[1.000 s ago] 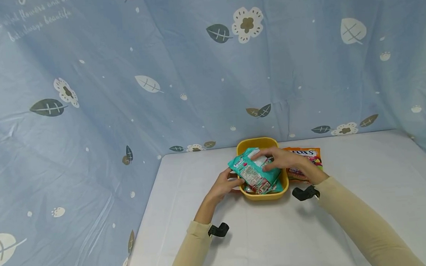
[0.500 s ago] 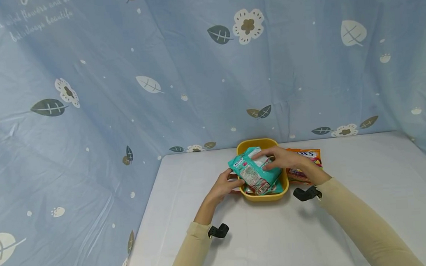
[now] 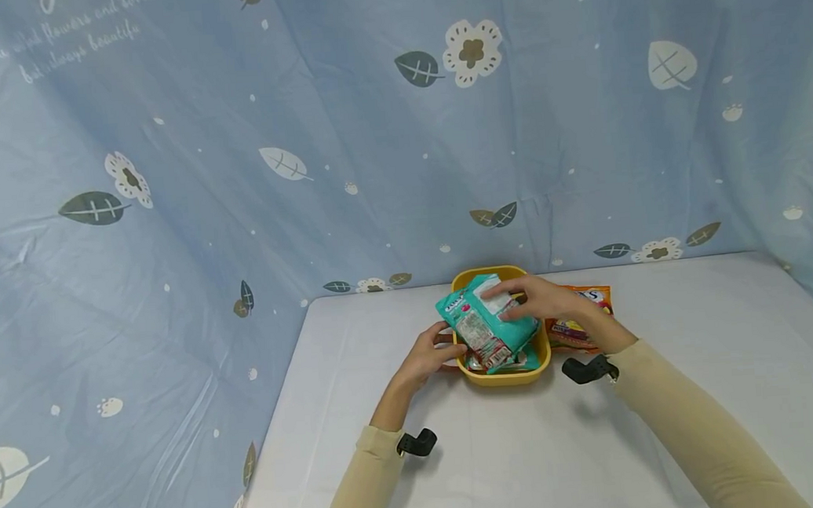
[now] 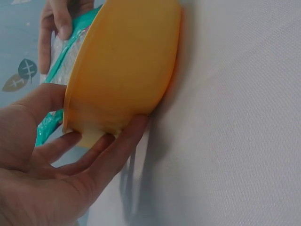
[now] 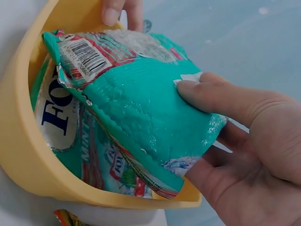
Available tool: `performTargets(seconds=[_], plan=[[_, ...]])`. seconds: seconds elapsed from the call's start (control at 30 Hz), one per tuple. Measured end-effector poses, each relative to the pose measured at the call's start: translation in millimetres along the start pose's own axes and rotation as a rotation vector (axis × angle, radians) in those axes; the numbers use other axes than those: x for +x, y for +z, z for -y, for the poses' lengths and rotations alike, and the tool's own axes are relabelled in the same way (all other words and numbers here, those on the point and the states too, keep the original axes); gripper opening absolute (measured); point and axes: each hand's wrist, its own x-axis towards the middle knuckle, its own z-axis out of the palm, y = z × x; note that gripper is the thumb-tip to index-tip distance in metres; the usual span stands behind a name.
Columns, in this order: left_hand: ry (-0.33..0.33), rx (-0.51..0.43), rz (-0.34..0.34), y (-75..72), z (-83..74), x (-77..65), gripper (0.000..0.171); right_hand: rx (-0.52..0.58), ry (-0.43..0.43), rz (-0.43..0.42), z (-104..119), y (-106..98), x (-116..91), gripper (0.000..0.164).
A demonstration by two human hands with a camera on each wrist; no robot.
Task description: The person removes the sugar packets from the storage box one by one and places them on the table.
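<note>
the right hand [image 3: 540,298] pinches a teal bag [image 3: 474,334], thumb on one face and fingers at the other, over the mouth of a yellow tub [image 3: 504,379]. the left hand [image 3: 424,357] holds the tub at its left side. the head view gives the bag's upper face and the tub's rim; the left wrist view adds the tub's smooth outer wall, with the thumb at the rim and fingers along the outside. the right wrist view looks into the tub, where a second teal bag [image 5: 61,117] lies below the first (part of its lettering reads "mint"), and shows a barcode [image 5: 86,59] clearly near the held bag's crimped edge. an orange bag [image 3: 582,328] lies on the white table [image 3: 506,459] beside the tub's right side.

the held bag is tilted: in the head view its logo end points far left and its barcode end near right, the long axis seeming to slant between them. the tub's long axis runs away from the person, toward the blue curtain [image 3: 341,132].
</note>
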Motion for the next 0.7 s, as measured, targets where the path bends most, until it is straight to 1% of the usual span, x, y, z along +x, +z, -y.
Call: performTargets(seconds=[0.2, 0.37, 0.57, 0.7], plan=[[-0.012, -0.022, 0.004, 0.0, 1.2, 1.4, 0.062, 0.011, -0.026, -0.023, 1, -4, -2, 0.046], [-0.021, -0.005, -0.002, 0.4, 2.0, 1.3, 0.062, 0.03, -0.046, -0.031, -1, -7, -3, 0.046], [-0.022, -0.009, -0.01, 0.1, 3.0, 1.8, 0.063, 0.051, -0.078, -0.043, 0, -10, -5, 0.045], [-0.022, -0.002, -0.015, 0.0, 3.1, 2.5, 0.062, 0.044, -0.081, -0.071, 2, -12, -8, 0.044]])
